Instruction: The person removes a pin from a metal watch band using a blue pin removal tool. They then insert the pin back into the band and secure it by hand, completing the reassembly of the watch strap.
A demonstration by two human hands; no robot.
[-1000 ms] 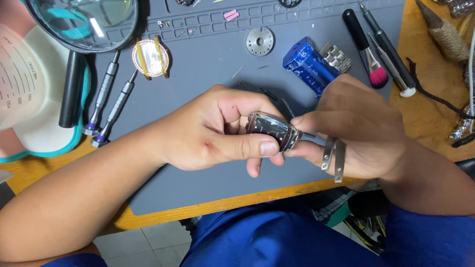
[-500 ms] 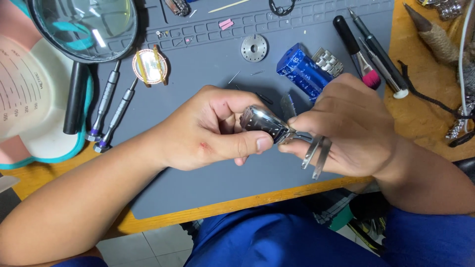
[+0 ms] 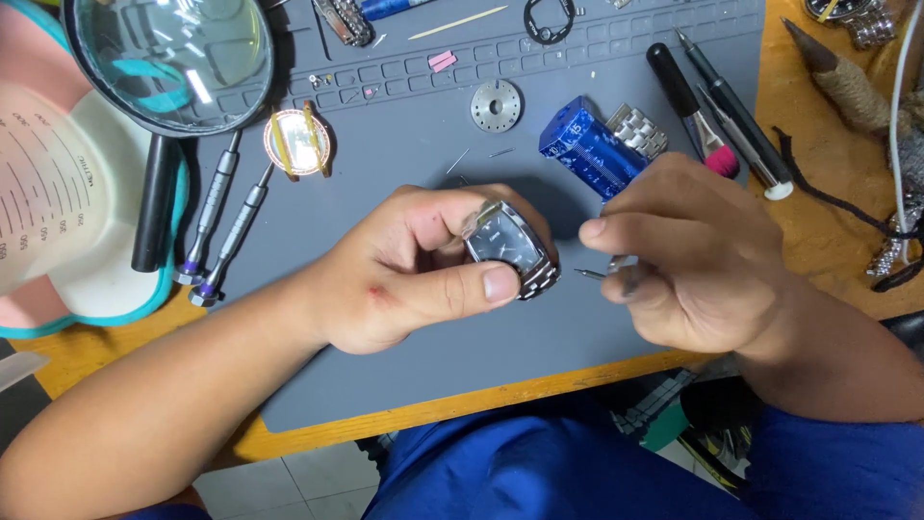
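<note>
**A:** status on the bench [image 3: 828, 193]?

**B:** Largest first. I see the wooden bench with a grey work mat [image 3: 404, 125] covering most of it. Big magnifying glass [image 3: 173, 58] top left, over a pale dish with a teal rim [image 3: 67, 212]. My left hand [image 3: 404, 270] is mid-mat, my right hand [image 3: 693, 255] just beside it.

**A:** what's held?

**B:** Left fingers clenched on a rectangular wristwatch [image 3: 508, 246], dark dial facing up, thumb pressed at its lower edge against the metal bracelet links. Watch sits above the mat, centre frame, between both hands. Right fingers pinched on a thin metal pin tool [image 3: 602, 274], its tip pointing at the watch, near it but apart.

**A:** around it?

**B:** Blue rectangular tool block [image 3: 592, 144] just behind the right hand, with a loose bracelet piece [image 3: 637, 130] touching it. Two black-handled tools [image 3: 717, 106] right of that. Two small screwdrivers [image 3: 226, 226] left, purple-ringed ends towards me. Round watch case [image 3: 298, 143] beside them. Perforated metal disc [image 3: 496, 106] further back. Small pins [image 3: 481, 156] loose on the mat near it.
</note>
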